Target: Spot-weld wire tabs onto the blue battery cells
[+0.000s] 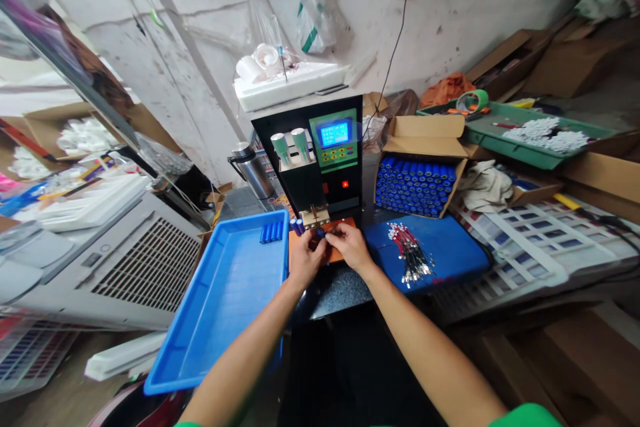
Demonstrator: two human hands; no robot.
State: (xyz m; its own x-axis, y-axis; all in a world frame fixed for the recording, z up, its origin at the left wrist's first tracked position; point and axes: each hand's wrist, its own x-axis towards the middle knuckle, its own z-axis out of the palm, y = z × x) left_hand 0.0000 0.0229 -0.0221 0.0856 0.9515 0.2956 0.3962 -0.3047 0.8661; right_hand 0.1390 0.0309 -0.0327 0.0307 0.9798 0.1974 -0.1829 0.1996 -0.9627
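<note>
Both hands meet at the front of a black machine (320,173) with a lit blue display. My left hand (305,258) is closed on a small dark blue cell (321,232) just below the machine's metal tips (314,215). My right hand (350,245) is pinched beside it, its fingertips on something too small to make out. Beneath them lies an orange-brown board (337,255). A few blue cells (297,225) stand left of the tips. Several more (271,232) lie in a row in the blue tray (215,307).
Red and black wire leads (411,253) lie on a blue mat (450,247) at the right. Behind them is a cardboard box (425,127) full of blue cells. A steel jug (253,170) stands left of the machine, a green tray (520,157) at the back right.
</note>
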